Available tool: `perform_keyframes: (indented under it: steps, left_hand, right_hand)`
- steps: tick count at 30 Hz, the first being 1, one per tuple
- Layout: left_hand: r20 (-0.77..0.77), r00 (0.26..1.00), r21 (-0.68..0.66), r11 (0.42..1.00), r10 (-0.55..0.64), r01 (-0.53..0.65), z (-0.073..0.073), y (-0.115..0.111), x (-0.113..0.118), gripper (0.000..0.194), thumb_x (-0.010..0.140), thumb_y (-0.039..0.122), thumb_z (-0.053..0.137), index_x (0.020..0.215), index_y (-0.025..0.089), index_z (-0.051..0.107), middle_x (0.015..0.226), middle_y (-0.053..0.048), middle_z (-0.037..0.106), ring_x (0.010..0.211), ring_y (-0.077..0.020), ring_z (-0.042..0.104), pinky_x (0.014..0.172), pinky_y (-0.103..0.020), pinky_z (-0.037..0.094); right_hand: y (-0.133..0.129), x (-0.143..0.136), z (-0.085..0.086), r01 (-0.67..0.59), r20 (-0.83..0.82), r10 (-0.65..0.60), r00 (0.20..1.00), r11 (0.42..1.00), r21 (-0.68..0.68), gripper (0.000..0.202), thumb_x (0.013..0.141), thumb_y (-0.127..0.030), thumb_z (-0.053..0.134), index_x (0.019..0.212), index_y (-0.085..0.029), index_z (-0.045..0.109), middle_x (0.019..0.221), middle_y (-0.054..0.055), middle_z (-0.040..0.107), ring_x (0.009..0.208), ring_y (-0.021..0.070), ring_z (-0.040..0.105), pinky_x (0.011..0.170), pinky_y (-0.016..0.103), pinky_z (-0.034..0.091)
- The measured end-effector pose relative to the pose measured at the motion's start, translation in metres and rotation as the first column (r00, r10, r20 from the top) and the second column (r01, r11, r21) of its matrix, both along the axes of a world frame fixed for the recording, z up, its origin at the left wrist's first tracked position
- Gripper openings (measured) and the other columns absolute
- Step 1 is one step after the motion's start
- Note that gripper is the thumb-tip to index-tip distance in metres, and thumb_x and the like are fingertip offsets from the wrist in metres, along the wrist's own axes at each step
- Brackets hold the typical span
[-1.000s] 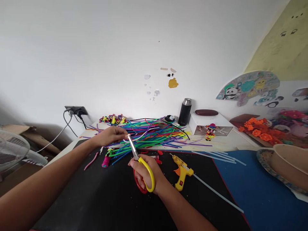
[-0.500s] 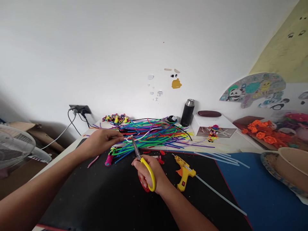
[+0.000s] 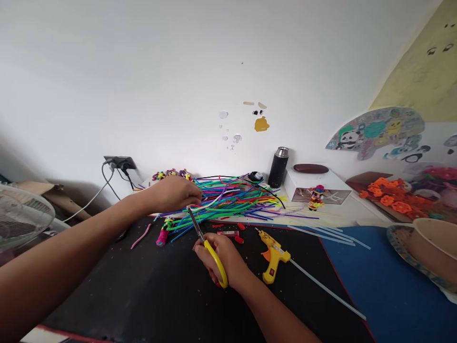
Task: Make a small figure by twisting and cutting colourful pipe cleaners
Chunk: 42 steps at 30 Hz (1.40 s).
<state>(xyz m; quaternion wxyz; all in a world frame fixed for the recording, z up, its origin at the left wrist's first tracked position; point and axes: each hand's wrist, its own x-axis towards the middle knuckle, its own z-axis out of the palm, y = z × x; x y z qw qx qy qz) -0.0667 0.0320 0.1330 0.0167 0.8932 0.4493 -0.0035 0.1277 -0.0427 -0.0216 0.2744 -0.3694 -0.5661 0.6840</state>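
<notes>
Fingers pinched together, my left hand is over the left part of the pile of coloured pipe cleaners. A white pipe cleaner shows just below and beyond its fingertips; the pinch itself is partly hidden. My right hand grips scissors with yellow and red handles. Their blades look nearly together and point up and left, with the tips at a pale bit of pipe cleaner under my left hand. A pink and green pipe-cleaner figure lies close to the blades on the black mat.
A yellow glue gun with a long glue stick lies to the right. Behind are a black flask, a white box and a small standing figure. A bowl is far right, a fan far left.
My left hand has moved right and slightly up, closer to the scissors. The scissors have shifted a little left, and their handles have come closer together.
</notes>
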Motion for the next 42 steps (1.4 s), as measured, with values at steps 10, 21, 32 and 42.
perform_keyframes:
  steps: [10,21,32,42]
  left_hand:
    - [0.386,0.883,-0.649,0.759,0.266,0.055,-0.026,0.040,-0.016,0.033,0.081,0.051,0.073,0.073,0.019,0.073,0.058,0.002,0.058,0.053,-0.0141,0.048,0.054,-0.026,0.037]
    - [0.675,0.468,-0.664,0.746,0.571,0.046,-0.073,-0.003,-0.040,0.039,0.081,0.055,0.077,0.077,0.017,0.068,0.054,0.004,0.048,0.050,-0.0102,0.035,0.049,-0.023,0.028]
    - [0.507,0.769,-0.271,0.919,0.389,-0.286,-0.037,-0.029,-0.037,0.044,0.091,0.060,0.063,0.085,0.019,0.078,0.062,0.003,0.059,0.059,-0.0139,0.048,0.057,-0.024,0.034]
    - [0.052,0.989,0.131,0.981,0.139,-0.145,-0.010,-0.041,-0.022,0.032,0.099,0.040,0.051,0.089,0.025,0.078,0.085,-0.002,0.080,0.072,-0.0197,0.068,0.064,-0.027,0.039]
  right_hand:
    - [-0.005,0.005,0.016,-0.010,-0.123,0.008,0.992,1.000,-0.013,0.040,0.083,-0.057,0.074,0.093,-0.021,0.060,0.045,-0.013,0.044,0.028,0.0083,0.039,0.030,0.018,0.032]
    - [-0.008,0.003,0.018,0.069,-0.202,-0.068,0.977,0.998,-0.005,0.047,0.082,-0.063,0.072,0.094,-0.019,0.061,0.046,-0.013,0.044,0.027,0.0075,0.038,0.028,0.018,0.028]
    - [-0.006,0.000,0.011,0.072,-0.203,-0.078,0.976,0.997,-0.039,0.045,0.081,-0.061,0.073,0.094,-0.020,0.061,0.045,-0.013,0.044,0.026,0.0074,0.037,0.026,0.017,0.027]
    - [-0.003,-0.001,0.011,0.021,-0.085,-0.026,0.996,0.998,-0.059,0.038,0.083,-0.055,0.073,0.094,-0.021,0.061,0.043,-0.013,0.044,0.027,0.0088,0.038,0.027,0.017,0.029]
